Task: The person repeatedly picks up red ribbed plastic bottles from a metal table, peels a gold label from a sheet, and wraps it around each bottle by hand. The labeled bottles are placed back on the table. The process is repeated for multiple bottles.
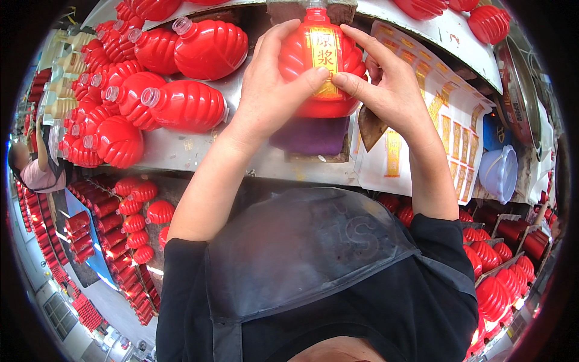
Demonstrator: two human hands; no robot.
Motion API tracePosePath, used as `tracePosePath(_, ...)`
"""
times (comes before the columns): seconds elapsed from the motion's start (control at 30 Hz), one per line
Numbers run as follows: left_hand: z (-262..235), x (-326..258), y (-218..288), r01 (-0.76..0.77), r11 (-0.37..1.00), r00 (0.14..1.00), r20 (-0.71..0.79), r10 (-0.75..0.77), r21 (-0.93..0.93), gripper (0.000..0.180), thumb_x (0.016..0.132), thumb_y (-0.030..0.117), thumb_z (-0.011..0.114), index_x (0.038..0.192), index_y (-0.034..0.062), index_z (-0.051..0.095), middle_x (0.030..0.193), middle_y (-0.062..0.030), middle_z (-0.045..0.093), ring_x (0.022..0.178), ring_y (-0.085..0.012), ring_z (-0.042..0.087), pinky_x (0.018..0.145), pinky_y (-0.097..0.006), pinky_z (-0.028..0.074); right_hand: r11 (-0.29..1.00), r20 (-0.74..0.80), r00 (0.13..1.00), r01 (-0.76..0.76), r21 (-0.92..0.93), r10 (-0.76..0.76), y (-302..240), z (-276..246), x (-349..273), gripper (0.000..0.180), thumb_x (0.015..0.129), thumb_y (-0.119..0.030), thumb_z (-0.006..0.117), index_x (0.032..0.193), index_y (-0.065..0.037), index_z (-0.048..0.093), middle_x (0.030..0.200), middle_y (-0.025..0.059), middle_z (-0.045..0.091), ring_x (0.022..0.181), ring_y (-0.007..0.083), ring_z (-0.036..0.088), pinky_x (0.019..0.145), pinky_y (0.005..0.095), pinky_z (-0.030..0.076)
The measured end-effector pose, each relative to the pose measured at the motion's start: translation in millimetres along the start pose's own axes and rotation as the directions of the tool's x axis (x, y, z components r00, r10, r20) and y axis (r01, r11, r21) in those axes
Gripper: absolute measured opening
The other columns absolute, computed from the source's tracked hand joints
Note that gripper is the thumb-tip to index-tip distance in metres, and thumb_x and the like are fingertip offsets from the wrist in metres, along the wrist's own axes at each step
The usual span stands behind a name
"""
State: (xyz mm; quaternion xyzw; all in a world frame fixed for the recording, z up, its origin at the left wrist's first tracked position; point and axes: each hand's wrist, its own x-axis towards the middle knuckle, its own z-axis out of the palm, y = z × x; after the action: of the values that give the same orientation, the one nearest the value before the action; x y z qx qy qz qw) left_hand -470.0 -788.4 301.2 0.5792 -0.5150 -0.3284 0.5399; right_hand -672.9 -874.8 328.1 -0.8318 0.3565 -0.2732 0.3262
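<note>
A round red bottle (pixel 329 110) with ribbed sides and a clear neck is between my two hands, on the work table. On its front runs a tall yellow-and-red label (pixel 325 51). My left hand (pixel 271 81) is wrapped around the left side, its thumb pressed on the label. From the right, my right hand (pixel 389 84) grips the other side, with its thumb also on the label. Beneath the bottle lies a purple cloth (pixel 310 136). A brown, pointed flat piece (pixel 370 127) sits just below my right hand. White sheets of labels (pixel 443 114) spread to the right.
Several red bottles (pixel 187 107) lie piled on the table's left. A blue-white bucket (pixel 499 174) stands at the right edge. More red bottles (pixel 496 295) fill crates at lower right. Another person (pixel 42 169) is at far left, near rows of red containers (pixel 111 232).
</note>
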Motion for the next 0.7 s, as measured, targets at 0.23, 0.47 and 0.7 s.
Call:
tracePosePath(0.23, -0.3, 0.2, -0.6, -0.005, 1.000, 1.000, -0.009, 0.005, 0.028, 0.081, 0.082, 0.032, 0.083, 0.148, 0.0020, 0.048, 0.144, -0.0193, 0.053, 0.133, -0.0330, 0.056, 0.113, -0.043, 0.046, 0.996, 0.014, 0.997, -0.072, 0.046, 0.071, -0.2, -1.6, 2.2, 0.065, 0.089, -0.036, 0.082, 0.148, -0.015, 0.062, 0.076, -0.0065, 0.046, 0.071, 0.0056, 0.043, 0.063, 0.0235, 0.038)
tracePosePath(0.47, 0.3, 0.1, -1.7, -0.047, 0.997, 0.999, -0.024, 0.048, 0.061, 0.080, 0.081, 0.032, 0.084, 0.147, 0.0028, 0.049, 0.142, -0.0196, 0.055, 0.131, -0.0329, 0.058, 0.111, -0.042, 0.047, 0.676, 0.117, 0.952, -0.284, 0.680, 0.282, -11.8, -26.6, 26.3, 0.036, 0.108, -0.030, 0.061, 0.125, 0.000, 0.071, 0.106, 0.0029, 0.069, 0.099, 0.0094, 0.066, 0.090, 0.0257, 0.055)
tracePosePath(0.7, -1.6, 1.4, -10.9, -0.226, 0.938, 0.971, -0.015, 0.238, 0.263, 0.074, 0.087, 0.036, 0.078, 0.147, 0.0044, 0.051, 0.145, -0.0212, 0.054, 0.133, -0.0377, 0.056, 0.111, -0.044, 0.046, 0.880, -0.176, 0.876, 0.402, -0.252, -0.450, -24.9, -19.3, 30.0, 0.029, 0.093, 0.001, 0.073, 0.122, -0.003, 0.071, 0.109, 0.0086, 0.077, 0.095, 0.0164, 0.075, 0.083, 0.0287, 0.060)
